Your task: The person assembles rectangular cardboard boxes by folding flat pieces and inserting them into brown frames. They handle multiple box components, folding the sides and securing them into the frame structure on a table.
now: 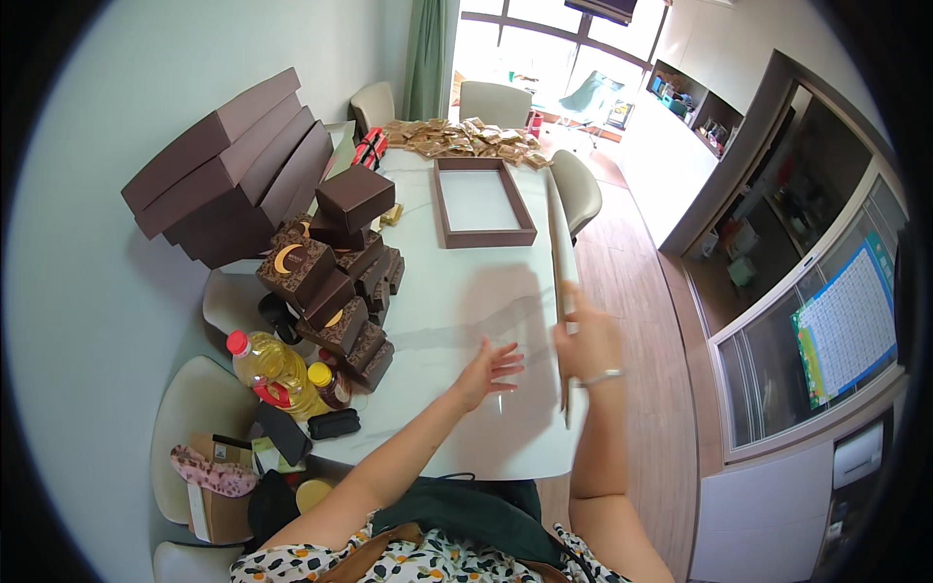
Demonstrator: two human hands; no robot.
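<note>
Above the near part of the white table (428,428), my left hand (483,377) is open with its fingers spread and holds nothing. At the table's right side my right hand (589,342), blurred by motion, grips a thin flat panel (559,243) seen nearly edge-on. The panel stands upright along the right table edge; its broad faces barely show. Farther up the table lies a shallow brown-rimmed box (491,239) with a white inside. Behind it is a heap of small gold packets (466,138).
On the left are stacked dark brown boxes (335,291) and larger brown boxes (243,175). An oil bottle (267,361), a yellow-capped jar (328,385) and a black case (333,424) stand near the left edge. A chair (575,189) is at the far right.
</note>
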